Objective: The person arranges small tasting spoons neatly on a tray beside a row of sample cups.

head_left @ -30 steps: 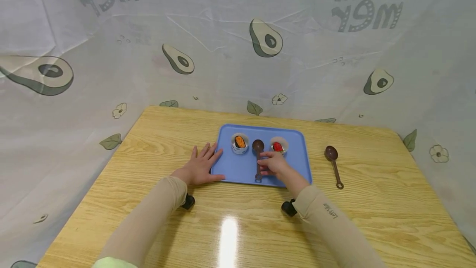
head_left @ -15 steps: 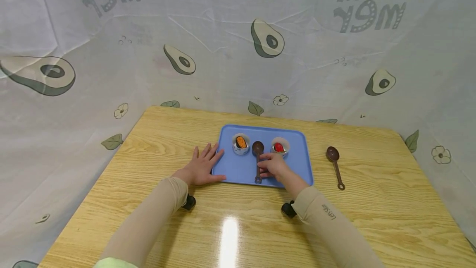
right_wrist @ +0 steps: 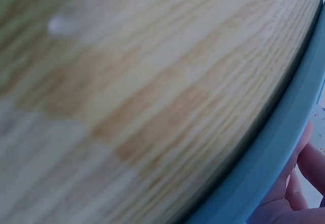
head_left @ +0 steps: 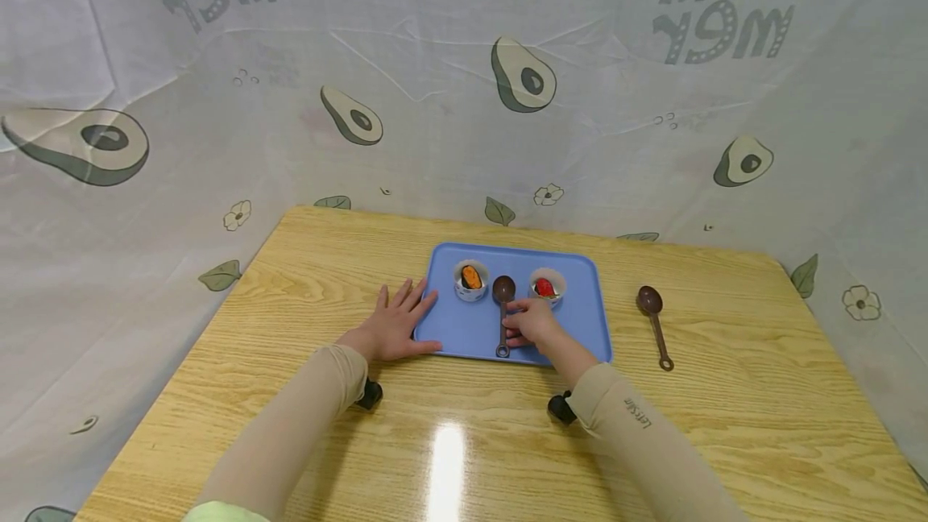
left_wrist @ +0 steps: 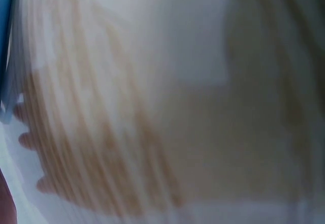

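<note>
My left hand [head_left: 390, 329] lies flat with fingers spread at the left edge of the blue tray [head_left: 457, 337], fingertips and thumb right at the rim. My right hand [head_left: 536, 322] is over the tray's front part, its fingers pinching the handle of a brown spoon [head_left: 503, 288] whose round bowl points away from me. Left of the spoon stands a small white bowl [head_left: 471, 294] holding an orange-topped sushi piece [head_left: 471, 277]. Right of it, a second white bowl [head_left: 549, 274] contains a red-topped piece [head_left: 544, 287]. In the right wrist view, curled fingers [right_wrist: 289, 188] show beyond the tray's rim.
Another brown spoon [head_left: 650, 300] lies on the wooden table [head_left: 348, 264] to the right of the tray. A white cloth printed with avocados [head_left: 435, 167] hangs behind and beside the table. Black wrist devices [head_left: 561, 408] sit under both wrists.
The spoon in my right hand has shifted very slightly toward me on the tray. My left hand stays at the tray's edge, and the view has drifted a little.
</note>
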{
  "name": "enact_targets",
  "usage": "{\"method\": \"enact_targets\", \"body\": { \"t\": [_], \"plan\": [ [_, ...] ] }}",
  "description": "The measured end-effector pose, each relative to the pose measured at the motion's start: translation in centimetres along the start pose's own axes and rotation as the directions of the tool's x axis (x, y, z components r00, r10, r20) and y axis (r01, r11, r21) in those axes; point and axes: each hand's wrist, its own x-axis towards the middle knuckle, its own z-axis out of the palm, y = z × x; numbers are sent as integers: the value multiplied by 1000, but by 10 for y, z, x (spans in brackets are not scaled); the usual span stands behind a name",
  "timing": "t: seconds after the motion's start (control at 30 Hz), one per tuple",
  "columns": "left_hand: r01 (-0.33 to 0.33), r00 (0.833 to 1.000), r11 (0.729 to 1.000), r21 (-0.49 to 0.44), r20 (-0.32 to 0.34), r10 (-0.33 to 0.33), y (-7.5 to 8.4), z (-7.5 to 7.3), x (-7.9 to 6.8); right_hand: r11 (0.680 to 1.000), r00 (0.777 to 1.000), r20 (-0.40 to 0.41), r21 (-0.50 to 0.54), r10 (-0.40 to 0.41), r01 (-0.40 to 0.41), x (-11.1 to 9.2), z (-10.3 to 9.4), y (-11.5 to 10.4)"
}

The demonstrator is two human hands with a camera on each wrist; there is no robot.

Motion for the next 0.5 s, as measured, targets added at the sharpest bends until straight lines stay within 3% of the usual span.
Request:
{"method": "enact_targets", "body": {
  "t": [0.5],
  "plan": [
    [-8, 1000, 1000, -3, 9, 8, 5, -7, -3, 998, 999, -26, -62, -18, 16, -2, 2, -1]
  ]
}}
